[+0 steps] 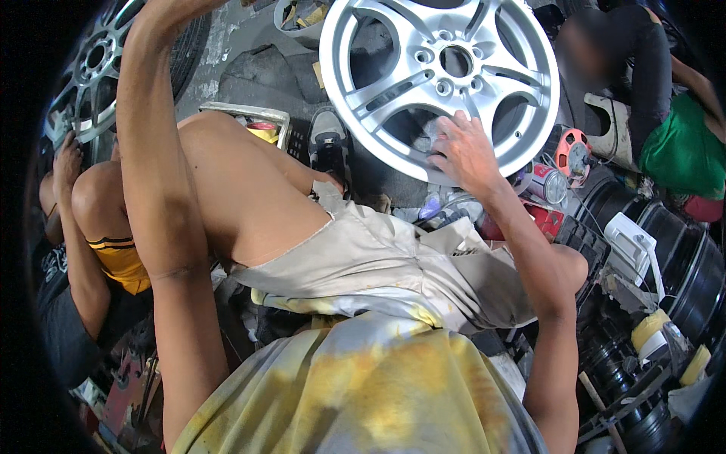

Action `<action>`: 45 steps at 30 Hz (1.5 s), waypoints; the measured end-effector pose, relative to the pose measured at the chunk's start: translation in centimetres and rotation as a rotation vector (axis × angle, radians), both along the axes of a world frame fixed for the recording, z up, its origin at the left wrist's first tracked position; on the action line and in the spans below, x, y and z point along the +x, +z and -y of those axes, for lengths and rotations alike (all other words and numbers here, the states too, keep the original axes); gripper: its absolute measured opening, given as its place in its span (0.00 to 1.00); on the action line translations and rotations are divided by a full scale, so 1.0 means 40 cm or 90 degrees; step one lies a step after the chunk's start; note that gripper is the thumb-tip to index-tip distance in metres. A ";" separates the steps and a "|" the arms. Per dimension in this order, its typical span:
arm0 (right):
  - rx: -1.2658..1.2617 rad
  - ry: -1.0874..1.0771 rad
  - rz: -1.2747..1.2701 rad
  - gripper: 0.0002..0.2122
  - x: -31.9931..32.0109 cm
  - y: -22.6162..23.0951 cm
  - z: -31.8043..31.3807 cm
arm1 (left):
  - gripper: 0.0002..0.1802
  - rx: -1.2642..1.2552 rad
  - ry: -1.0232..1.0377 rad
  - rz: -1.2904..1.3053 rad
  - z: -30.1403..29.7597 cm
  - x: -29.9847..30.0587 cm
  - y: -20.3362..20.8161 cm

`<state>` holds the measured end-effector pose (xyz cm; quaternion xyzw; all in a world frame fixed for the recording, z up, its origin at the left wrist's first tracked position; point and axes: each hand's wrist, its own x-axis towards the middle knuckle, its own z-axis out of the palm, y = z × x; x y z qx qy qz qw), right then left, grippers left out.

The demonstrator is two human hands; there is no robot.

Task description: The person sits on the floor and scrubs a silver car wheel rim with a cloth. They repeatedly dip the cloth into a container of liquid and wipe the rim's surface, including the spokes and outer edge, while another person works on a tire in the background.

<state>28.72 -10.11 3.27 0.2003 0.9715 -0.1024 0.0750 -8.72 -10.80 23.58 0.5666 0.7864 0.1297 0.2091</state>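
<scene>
A silver alloy wheel rim (pixel 522 72) with paired spokes lies face up in front of me. My right hand (pixel 465 151) is at its near side, over the gap between two spokes. Its fingers are bent around a pale, crumpled scrap (pixel 434 135), whose material I cannot make out. My left arm reaches far forward on the left. Only the wrist end of my left hand (pixel 219 3) shows at the top edge; the fingers are cut off, so what it touches is hidden.
At left a person's hand (pixel 66 159) is at another wheel (pixel 94 57). A second person in green (pixel 684 140) sits at right. A tin can (pixel 547 183), red reel (pixel 573 155), dark rims (pixel 692 276) and a crate (pixel 283 121) crowd around. A bucket (pixel 302 34) stands ahead.
</scene>
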 end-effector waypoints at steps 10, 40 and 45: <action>0.007 -0.019 -0.016 0.12 0.012 -0.003 0.005 | 0.22 -0.015 0.001 0.073 -0.005 -0.024 -0.029; -0.061 -0.024 -0.033 0.12 0.021 -0.010 -0.020 | 0.12 -0.135 -0.683 0.357 0.204 0.407 -0.159; -0.076 0.012 -0.087 0.13 0.020 -0.013 -0.023 | 0.10 -0.195 -0.712 0.434 0.231 0.407 -0.168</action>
